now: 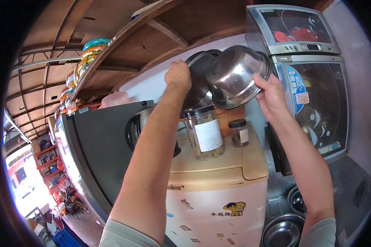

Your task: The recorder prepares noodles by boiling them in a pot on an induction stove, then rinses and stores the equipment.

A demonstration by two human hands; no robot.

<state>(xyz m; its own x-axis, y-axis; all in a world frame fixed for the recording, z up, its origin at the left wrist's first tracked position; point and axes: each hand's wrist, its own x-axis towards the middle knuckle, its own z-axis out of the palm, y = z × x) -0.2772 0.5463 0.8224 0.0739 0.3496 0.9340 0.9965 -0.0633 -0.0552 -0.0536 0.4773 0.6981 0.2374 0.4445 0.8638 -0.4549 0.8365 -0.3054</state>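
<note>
Up at shoulder height, my right hand grips the rim of a shiny stainless steel basin, thumb on its outer side. The basin is tilted, its rounded underside facing me. My left hand is closed at the edge of a second, darker metal basin, which is partly hidden behind the shiny one. Just below them, a large clear jar with a black lid and white label stands on a beige-topped appliance. Beside it sits a smaller dark-lidded jar. An orange woven basket shows behind the jars.
A kettle is partly hidden behind my left forearm. A dark grey fridge stands left. Above runs a wooden shelf. At right is a glass-fronted cabinet. Metal basins lie low at the bottom right.
</note>
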